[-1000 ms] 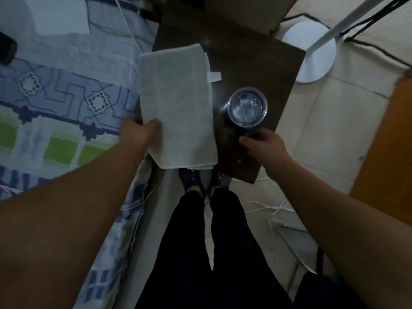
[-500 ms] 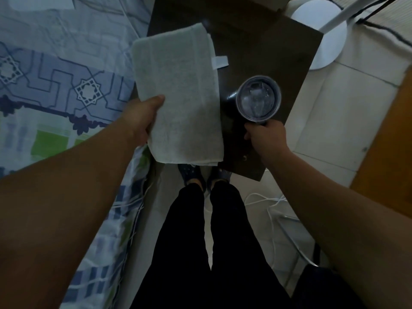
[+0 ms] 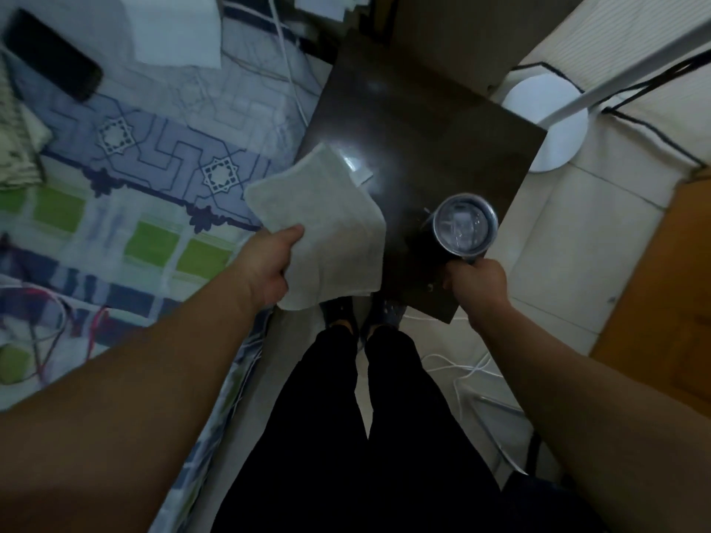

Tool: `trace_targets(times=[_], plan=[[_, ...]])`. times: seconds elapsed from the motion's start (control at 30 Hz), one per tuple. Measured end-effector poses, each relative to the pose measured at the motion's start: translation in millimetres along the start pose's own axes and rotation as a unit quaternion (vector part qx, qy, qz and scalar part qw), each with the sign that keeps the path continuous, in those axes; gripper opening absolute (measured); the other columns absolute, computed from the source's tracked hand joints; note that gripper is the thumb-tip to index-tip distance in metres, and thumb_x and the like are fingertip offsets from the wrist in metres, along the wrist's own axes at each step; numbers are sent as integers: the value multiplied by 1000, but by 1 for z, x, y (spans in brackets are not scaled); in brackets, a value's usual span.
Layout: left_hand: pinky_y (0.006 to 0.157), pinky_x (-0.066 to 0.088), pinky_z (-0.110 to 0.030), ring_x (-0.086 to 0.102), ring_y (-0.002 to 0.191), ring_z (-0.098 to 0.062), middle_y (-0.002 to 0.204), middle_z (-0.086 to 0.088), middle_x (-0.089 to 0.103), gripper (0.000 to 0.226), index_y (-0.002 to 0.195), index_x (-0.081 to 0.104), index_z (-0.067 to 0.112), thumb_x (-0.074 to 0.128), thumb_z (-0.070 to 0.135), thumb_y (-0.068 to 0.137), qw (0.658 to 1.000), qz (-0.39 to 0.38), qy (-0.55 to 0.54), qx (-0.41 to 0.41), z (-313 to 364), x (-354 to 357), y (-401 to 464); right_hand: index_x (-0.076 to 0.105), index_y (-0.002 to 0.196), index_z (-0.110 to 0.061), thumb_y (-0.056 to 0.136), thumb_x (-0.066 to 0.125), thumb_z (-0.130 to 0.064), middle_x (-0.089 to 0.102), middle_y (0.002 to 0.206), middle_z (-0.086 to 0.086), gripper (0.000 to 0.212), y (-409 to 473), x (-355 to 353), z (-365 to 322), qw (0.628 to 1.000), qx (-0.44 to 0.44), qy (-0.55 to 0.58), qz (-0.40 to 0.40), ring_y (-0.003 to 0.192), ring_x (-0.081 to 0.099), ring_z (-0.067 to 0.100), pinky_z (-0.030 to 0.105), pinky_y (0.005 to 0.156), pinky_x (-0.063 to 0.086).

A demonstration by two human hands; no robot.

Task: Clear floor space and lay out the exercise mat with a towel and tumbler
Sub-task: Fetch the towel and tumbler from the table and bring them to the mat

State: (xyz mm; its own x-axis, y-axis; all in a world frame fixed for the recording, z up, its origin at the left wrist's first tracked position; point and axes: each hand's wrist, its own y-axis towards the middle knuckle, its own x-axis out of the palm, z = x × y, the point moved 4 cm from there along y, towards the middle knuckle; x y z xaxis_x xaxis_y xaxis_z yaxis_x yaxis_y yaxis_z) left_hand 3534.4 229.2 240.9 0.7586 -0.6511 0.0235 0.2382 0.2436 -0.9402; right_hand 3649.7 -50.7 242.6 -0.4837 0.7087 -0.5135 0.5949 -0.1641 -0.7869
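A folded pale grey towel [image 3: 327, 221] is lifted off the dark side table [image 3: 423, 140], pinched at its near left edge by my left hand [image 3: 269, 267]. The dark tumbler with a clear lid [image 3: 463, 226] is held above the table's near right corner, and my right hand [image 3: 479, 284] grips its lower body. Both arms reach forward from below. No exercise mat shows in this view.
A bed with a blue and green patterned sheet [image 3: 127, 194] fills the left, carrying a black phone [image 3: 52, 59], white paper [image 3: 177, 30] and cables. A white round lamp base [image 3: 544, 121] stands right of the table. White cables [image 3: 461, 369] lie on the tiled floor beside my legs.
Both hands closed on their objects and lifted them: the towel came off the table toward me and left, and the tumbler rose and moved right toward the table's near corner.
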Motion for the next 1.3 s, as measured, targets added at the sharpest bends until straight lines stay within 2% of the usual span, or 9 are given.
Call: trace_targets(times=[0.2,0.33,0.53,0.7,0.8,0.97,1.07,1.17,1.3], plan=[[86,55,-43,66,100,-28,124,-11,65,35,127,58,14,58,17,92,1000,1,18,11,-17,-37,-85,65,71,-8,72,59,-27,66,74,12,20,-70,-21,-10,995,-26,-87,-34,68,60,24,40,70,54],[90,53,-49,65,102,-32,121,-14,66,32,123,60,14,60,18,91,999,24,13,17,-36,-66,-134,65,64,6,73,58,-17,68,74,28,26,-96,-34,-18,981,-89,-162,-54,72,63,39,49,71,52],[92,50,-43,64,100,-31,121,-14,65,33,124,57,13,59,14,91,982,125,-127,57,-81,-105,-196,65,59,-2,81,57,-27,68,69,23,34,-110,-51,-45,928,-192,-302,-102,69,64,35,42,69,52],[101,45,-47,57,117,-36,132,-14,58,42,135,49,11,56,15,94,958,180,-217,45,-147,-129,-238,61,52,-6,82,59,-29,66,66,19,38,-121,-48,-72,867,-267,-403,-121,74,64,38,38,68,49],[102,43,-46,56,118,-36,130,-9,58,40,136,48,13,52,14,96,936,203,-283,47,-193,-139,-261,53,47,-8,85,59,-27,62,62,18,43,-134,-35,-84,819,-310,-463,-137,73,62,38,38,66,46],[90,48,-43,65,92,-29,110,-15,66,20,113,60,13,56,16,93,881,261,-390,66,-280,-153,-309,50,47,-13,88,56,-20,63,72,25,42,-178,6,-91,715,-385,-561,-160,86,64,43,35,67,41],[69,53,-33,73,75,-17,87,-2,76,11,101,64,14,55,15,93,840,273,-461,85,-341,-158,-335,55,51,-11,89,54,-21,68,81,29,39,-216,38,-80,662,-407,-603,-180,88,64,42,33,67,39],[58,56,-29,75,72,-14,80,3,78,10,100,62,16,53,16,95,796,278,-529,97,-405,-158,-357,61,54,-6,88,56,-24,64,68,21,38,-255,72,-59,613,-430,-638,-179,90,65,39,33,66,38],[65,54,-31,70,80,-18,93,-3,74,21,115,59,13,52,15,96,732,330,-586,106,-489,-163,-389,72,92,-5,87,56,-23,71,97,21,24,-313,124,-7,504,-486,-686,-198,97,66,34,34,75,47]])
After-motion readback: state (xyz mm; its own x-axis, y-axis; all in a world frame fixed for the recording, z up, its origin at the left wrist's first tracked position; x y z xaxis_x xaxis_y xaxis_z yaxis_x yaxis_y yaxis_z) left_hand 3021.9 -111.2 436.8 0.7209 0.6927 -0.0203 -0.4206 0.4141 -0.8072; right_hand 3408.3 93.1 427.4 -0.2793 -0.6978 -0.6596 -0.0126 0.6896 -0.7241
